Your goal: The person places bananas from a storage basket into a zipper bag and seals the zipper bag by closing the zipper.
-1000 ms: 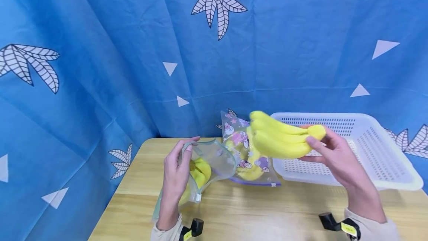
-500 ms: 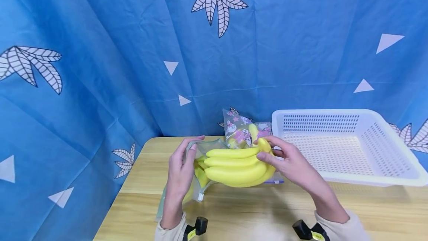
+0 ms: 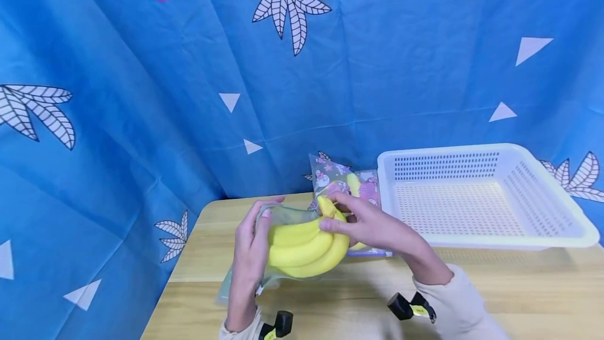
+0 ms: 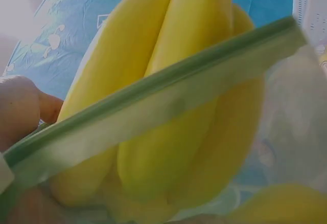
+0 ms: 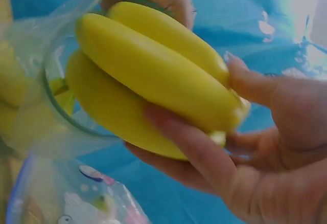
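A bunch of yellow bananas (image 3: pixel 302 248) is gripped near its stem by my right hand (image 3: pixel 360 222). Its tips are inside the mouth of a clear zip bag with a green rim (image 4: pixel 168 88). At the bag's edge, my left hand (image 3: pixel 252 245) pinches the rim between thumb and fingers. In the right wrist view, the right fingers (image 5: pixel 199 147) curl around the stem end, and the bag's rim rings the banana tips. More yellow fruit (image 5: pixel 30 101) shows through the bag's film.
Behind the hands lies a patterned zip bag (image 3: pixel 330 177) with yellow fruit inside and a purple seal. To its right stands a white perforated basket (image 3: pixel 472 243) on the wooden table (image 3: pixel 472 287). A blue curtain (image 3: pixel 401 67) hangs behind the table.
My right hand has carried the banana bunch leftward from over the basket, and its tips have entered the green-rimmed bag. The left hand keeps its hold on the rim.
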Demonstrator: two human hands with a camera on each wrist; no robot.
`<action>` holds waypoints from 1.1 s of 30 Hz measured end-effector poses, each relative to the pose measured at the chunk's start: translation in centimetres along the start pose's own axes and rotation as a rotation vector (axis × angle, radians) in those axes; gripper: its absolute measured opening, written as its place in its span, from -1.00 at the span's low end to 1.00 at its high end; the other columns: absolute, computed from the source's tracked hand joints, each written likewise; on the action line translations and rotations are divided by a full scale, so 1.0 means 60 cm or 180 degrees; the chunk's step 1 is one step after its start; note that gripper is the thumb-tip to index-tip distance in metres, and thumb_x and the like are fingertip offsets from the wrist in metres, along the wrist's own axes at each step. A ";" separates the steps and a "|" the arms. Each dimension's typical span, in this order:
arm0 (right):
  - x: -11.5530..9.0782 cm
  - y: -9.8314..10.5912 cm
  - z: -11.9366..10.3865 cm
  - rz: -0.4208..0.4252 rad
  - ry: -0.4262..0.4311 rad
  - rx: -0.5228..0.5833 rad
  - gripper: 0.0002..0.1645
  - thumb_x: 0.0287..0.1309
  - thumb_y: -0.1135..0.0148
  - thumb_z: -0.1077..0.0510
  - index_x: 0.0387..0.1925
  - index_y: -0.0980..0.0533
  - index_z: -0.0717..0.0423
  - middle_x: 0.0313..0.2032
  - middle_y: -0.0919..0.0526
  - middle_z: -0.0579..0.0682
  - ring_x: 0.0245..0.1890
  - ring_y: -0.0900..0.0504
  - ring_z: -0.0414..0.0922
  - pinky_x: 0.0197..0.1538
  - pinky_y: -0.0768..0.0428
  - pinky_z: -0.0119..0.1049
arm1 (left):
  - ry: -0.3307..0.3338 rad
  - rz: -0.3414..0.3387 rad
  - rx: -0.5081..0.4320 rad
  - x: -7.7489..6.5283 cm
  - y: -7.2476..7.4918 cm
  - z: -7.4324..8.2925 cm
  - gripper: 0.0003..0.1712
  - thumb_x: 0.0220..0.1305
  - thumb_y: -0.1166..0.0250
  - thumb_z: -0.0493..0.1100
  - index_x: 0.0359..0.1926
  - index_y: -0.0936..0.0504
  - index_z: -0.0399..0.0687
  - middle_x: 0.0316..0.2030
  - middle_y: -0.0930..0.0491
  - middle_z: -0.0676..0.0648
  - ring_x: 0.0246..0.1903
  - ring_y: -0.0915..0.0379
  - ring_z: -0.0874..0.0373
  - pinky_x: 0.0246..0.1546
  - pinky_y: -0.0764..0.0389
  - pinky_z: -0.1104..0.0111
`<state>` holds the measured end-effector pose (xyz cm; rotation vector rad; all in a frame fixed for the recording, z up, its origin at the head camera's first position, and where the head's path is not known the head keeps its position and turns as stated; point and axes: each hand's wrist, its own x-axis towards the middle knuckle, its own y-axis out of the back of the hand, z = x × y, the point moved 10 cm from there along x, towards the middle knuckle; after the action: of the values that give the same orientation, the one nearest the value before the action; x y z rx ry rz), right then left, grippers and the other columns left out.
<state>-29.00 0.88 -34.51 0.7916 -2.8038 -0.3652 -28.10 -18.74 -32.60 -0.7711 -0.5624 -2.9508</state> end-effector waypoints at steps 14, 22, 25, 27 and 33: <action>-0.005 0.014 0.001 0.0567 -0.0310 -0.0348 -0.46 0.32 -0.31 -0.24 0.07 -0.49 0.05 -0.30 -0.65 0.05 -0.34 -0.71 -0.08 -0.50 -0.72 -0.07 | 0.0025 -0.0149 0.0100 -0.001 -0.016 0.007 -0.64 0.63 0.07 -0.18 0.10 -0.67 -0.08 0.13 -0.67 -0.01 0.17 -0.53 0.18 0.19 -0.50 0.39; 0.004 0.002 0.031 0.0329 -0.0541 0.0385 -0.37 0.40 -0.25 -0.17 0.25 -0.40 0.14 -0.40 -0.65 0.13 -0.50 -0.70 0.03 -0.54 -0.70 0.01 | 0.0058 -0.0150 0.0103 -0.003 -0.013 0.007 -0.62 0.63 0.10 -0.17 0.06 -0.66 -0.04 0.15 -0.65 -0.01 0.13 -0.55 0.16 0.15 -0.57 0.23; 0.009 -0.006 0.046 0.0302 -0.0593 0.0414 -0.49 0.43 -0.20 -0.15 0.16 -0.42 0.11 -0.44 -0.61 0.12 -0.57 -0.68 0.02 -0.55 -0.70 0.00 | 0.0045 -0.0166 0.0100 -0.004 -0.015 0.009 -0.62 0.64 0.11 -0.16 0.07 -0.66 -0.08 0.17 -0.64 0.00 0.18 -0.52 0.16 0.17 -0.52 0.31; 0.010 -0.015 0.054 0.0322 -0.0611 0.0376 -0.51 0.43 -0.20 -0.15 0.18 -0.42 0.04 -0.44 -0.62 0.12 -0.60 -0.67 0.03 -0.56 -0.69 0.01 | 0.0029 -0.0176 0.0078 -0.005 -0.017 0.010 -0.61 0.64 0.11 -0.16 0.06 -0.66 -0.11 0.17 -0.64 -0.01 0.22 -0.50 0.17 0.21 -0.47 0.34; 0.013 -0.045 0.052 0.0369 -0.0475 0.0526 -0.47 0.48 -0.16 -0.09 0.32 -0.31 0.00 -0.31 -0.66 0.17 -0.49 -0.71 0.06 -0.52 -0.71 0.06 | 0.0140 -0.0165 0.0042 -0.007 -0.024 0.009 -0.61 0.64 0.12 -0.16 0.05 -0.66 -0.08 0.15 -0.65 0.00 0.14 -0.51 0.14 0.15 -0.51 0.11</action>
<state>-29.17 -1.18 -38.17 0.6542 -3.0343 -0.1819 -27.68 -17.24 -32.81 -0.6991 -0.6075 -2.9998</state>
